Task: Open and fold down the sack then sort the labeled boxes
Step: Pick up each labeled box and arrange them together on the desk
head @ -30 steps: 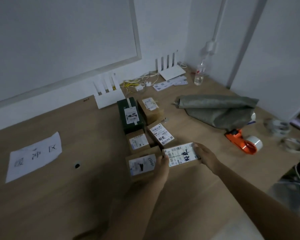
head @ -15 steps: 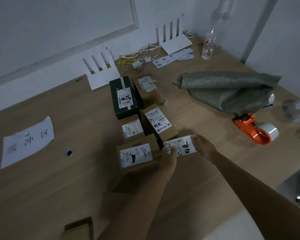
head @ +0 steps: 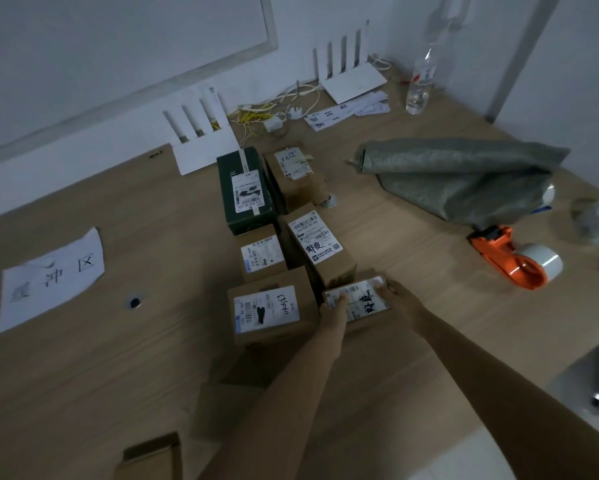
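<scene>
A small labelled cardboard box [head: 358, 299] lies on the wooden table [head: 152, 358], held between my two hands. My left hand [head: 334, 311] grips its left end with the thumb on the label; my right hand [head: 400, 301] grips its right end. It touches a row of labelled boxes: a brown one [head: 270, 306] to its left, another [head: 320, 247] behind it, a small one [head: 261, 254], a dark green box [head: 244, 190] and a far brown box [head: 296, 174]. The grey-green sack [head: 464, 178] lies folded flat at the right.
An orange tape dispenser [head: 514, 259] sits beside the sack. A paper sign [head: 48, 278] lies at the left. Two white routers [head: 201, 140] [head: 350, 74], cables and a water bottle [head: 419, 81] line the back wall. Another cardboard box [head: 149, 457] shows at the near edge.
The view has tilted down and shifted closer. My hands have kept hold of the small box and set it down tight beside the row of boxes.
</scene>
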Motion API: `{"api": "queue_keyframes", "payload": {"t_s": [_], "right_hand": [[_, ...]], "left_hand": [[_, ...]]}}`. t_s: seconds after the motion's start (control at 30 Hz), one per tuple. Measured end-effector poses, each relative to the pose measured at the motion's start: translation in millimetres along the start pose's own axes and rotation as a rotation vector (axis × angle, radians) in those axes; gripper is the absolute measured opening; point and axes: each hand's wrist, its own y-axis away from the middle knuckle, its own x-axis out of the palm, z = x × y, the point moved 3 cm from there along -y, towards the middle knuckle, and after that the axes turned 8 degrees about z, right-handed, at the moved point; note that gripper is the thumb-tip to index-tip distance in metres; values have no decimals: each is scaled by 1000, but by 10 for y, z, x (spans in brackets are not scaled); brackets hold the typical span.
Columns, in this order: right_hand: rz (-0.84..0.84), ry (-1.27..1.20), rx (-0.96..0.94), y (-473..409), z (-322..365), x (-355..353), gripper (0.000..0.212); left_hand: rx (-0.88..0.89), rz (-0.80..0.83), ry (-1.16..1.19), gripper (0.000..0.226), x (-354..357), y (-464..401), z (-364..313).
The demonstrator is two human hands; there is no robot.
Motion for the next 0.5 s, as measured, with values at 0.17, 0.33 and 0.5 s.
{"api": "queue_keyframes", "payload": {"t_s": [0.17, 0.33, 0.5], "right_hand": [[-22, 77, 12, 137, 162, 25, 96], [-200, 202, -16, 428, 632, 14, 84], [-199, 96, -183, 763, 1152, 102, 68]], "left_hand": [[-2, -18, -29, 60, -12, 63, -31], [77, -62, -80, 51, -67, 228, -174], [217, -39, -119, 42, -216, 619, -427]]}}
